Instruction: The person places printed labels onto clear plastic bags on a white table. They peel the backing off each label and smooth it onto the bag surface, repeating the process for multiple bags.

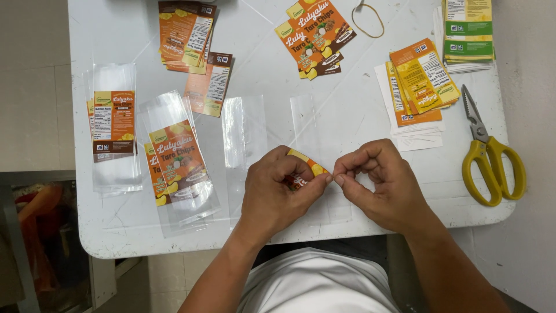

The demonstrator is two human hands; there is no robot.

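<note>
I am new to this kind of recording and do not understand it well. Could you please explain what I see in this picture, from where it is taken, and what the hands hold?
There is no machine here. A person wears a camera on the head, so the single picture looks down at that person's own two bare hands above a white table.

The left hand holds a small orange and yellow printed label. The right hand pinches at the label's edge with its fingertips, close against the left hand.

On the table lie clear plastic bags, some with a label already inside, several piles of orange labels, a rubber band and yellow-handled scissors at the right.
</note>
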